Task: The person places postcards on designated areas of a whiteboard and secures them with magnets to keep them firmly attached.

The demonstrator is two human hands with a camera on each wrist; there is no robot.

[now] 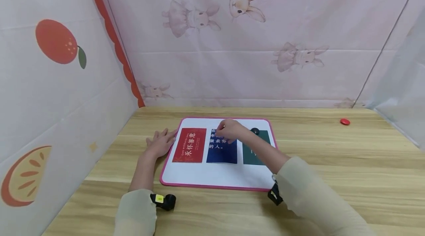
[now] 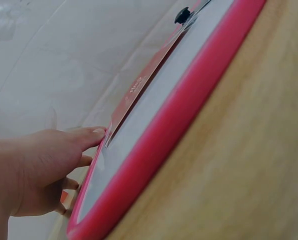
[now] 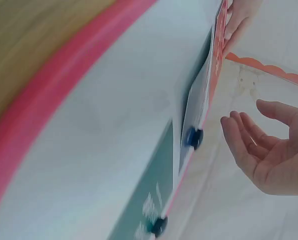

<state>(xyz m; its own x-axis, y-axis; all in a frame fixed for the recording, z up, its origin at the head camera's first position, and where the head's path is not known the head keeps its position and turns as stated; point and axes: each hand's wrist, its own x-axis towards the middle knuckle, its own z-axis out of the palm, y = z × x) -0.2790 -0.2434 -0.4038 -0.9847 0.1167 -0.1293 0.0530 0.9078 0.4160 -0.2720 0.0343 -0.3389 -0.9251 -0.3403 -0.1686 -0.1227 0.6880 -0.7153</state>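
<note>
A whiteboard (image 1: 196,175) with a pink frame lies on the table. On it sit a red card (image 1: 189,145), a dark blue card (image 1: 221,154) and a green card (image 1: 262,143), side by side. My left hand (image 1: 161,143) rests at the board's left edge; its thumb touches the pink frame in the left wrist view. Above the blue card hovers my right hand (image 1: 232,130), fingers loosely bent and holding nothing in the right wrist view. A black magnet (image 3: 195,137) is on the blue card, partly hidden in the head view by that hand. Another black magnet (image 1: 255,131) holds the green card.
A red round piece (image 1: 345,121) lies at the table's far right. The wooden table (image 1: 332,162) meets a rabbit-printed curtain (image 1: 232,77) at the back. White sheets with fruit prints hang on the left. Black wrist cameras (image 1: 166,202) are strapped to both forearms.
</note>
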